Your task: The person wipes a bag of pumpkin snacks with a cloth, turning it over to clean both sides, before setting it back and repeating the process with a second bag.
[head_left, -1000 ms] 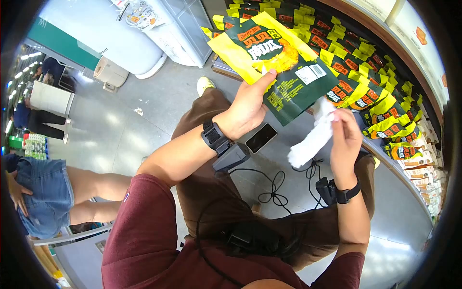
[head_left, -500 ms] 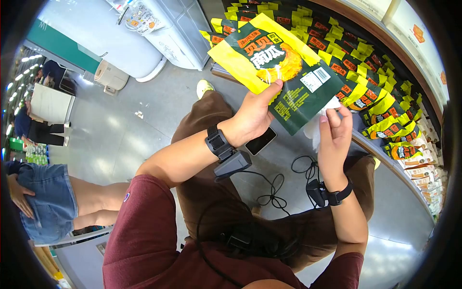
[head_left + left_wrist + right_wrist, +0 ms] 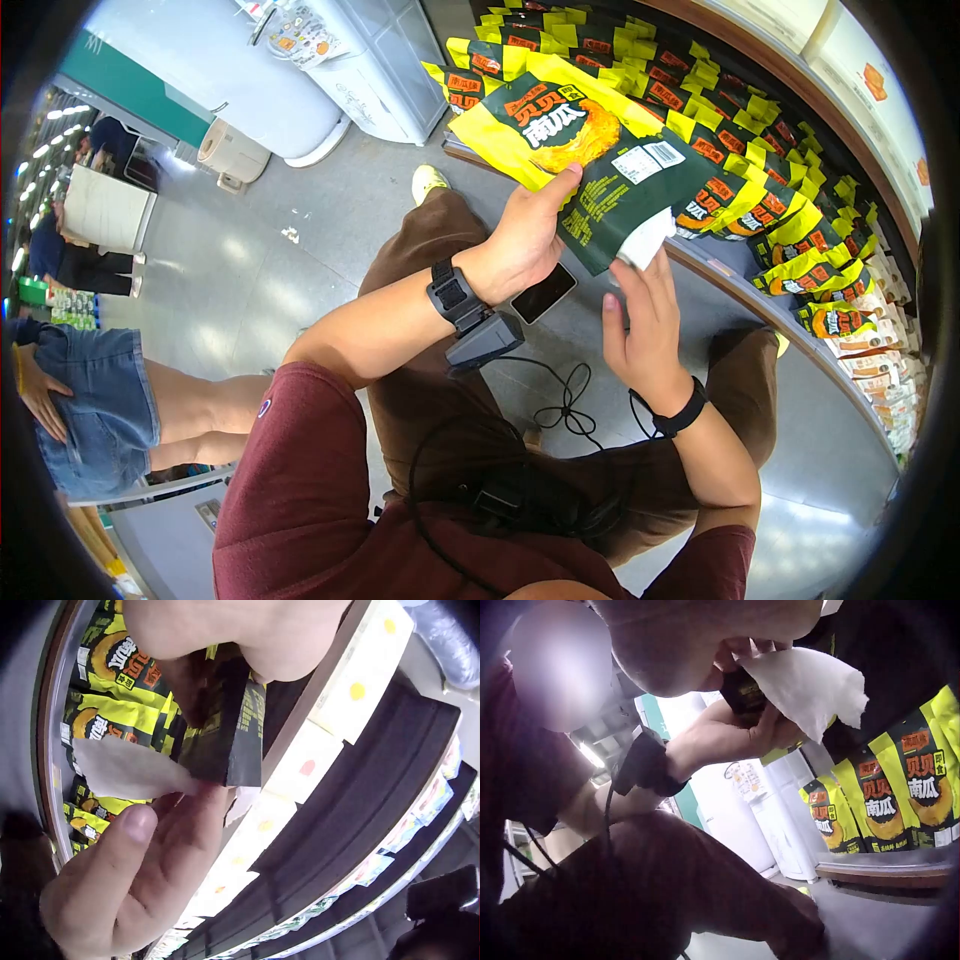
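My left hand (image 3: pixel 525 245) grips a yellow and dark green snack pouch (image 3: pixel 565 130) by its lower left side, thumb across the printed front and fingers behind. The pouch is tilted, with a white barcode label (image 3: pixel 648 158) near its lower right part. At the pouch's bottom corner my right hand (image 3: pixel 645 335) holds a crumpled white tissue (image 3: pixel 648 237) against the surface, its thumb standing apart. In the left wrist view the tissue (image 3: pixel 131 769) spreads out beside the right fingertips at the dark pouch edge. The right wrist view shows the tissue (image 3: pixel 810 686) fanned out below the near hand.
Rows of similar pouches (image 3: pixel 770 205) fill a curved shelf on the right, with a brown edge (image 3: pixel 760 310). A phone (image 3: pixel 544 293) lies below the left hand, near a looped black cable (image 3: pixel 565 410). A white cabinet (image 3: pixel 370 95) stands beyond. Another person in denim (image 3: pixel 90 410) is at left.
The right hand has brought the tissue leftward from beside the pouch, first behind its lower edge, now onto its bottom corner. Its thumb has spread away. The left hand keeps its grip; the pouch shifted slightly.
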Action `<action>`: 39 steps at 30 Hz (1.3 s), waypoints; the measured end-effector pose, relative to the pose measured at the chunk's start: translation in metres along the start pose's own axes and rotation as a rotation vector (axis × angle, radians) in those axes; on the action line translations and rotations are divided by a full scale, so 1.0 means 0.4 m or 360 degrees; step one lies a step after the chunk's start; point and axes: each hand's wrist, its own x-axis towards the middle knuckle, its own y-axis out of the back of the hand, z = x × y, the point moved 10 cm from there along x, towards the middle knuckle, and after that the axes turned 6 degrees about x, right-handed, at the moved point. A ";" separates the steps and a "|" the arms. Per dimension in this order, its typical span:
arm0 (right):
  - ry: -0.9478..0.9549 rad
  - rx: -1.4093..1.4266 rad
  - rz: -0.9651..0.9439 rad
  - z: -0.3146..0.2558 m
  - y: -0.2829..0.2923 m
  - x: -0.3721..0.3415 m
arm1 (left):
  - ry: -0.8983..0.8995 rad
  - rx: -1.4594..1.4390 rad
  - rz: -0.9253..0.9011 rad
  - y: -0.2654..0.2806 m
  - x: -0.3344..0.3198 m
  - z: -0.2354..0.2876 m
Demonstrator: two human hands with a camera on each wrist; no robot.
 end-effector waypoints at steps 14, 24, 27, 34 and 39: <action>0.0131 0.0248 -0.0218 -0.033 -0.008 0.003 | 0.0152 0.0122 0.0031 0.008 -0.004 -0.019; 0.0278 0.0001 -0.0380 -0.055 -0.038 -0.004 | 0.0197 0.0181 0.0031 0.006 -0.006 -0.035; 0.0294 -0.0088 -0.0431 -0.060 -0.049 -0.005 | 0.0232 0.0120 0.0018 0.000 -0.002 -0.044; 0.0188 -0.0211 -0.0432 -0.042 -0.047 0.009 | 0.0268 0.0094 0.0109 0.024 0.007 -0.059; 0.0148 0.0002 -0.0435 -0.045 -0.037 0.016 | 0.0248 0.0139 0.0068 0.026 0.002 -0.061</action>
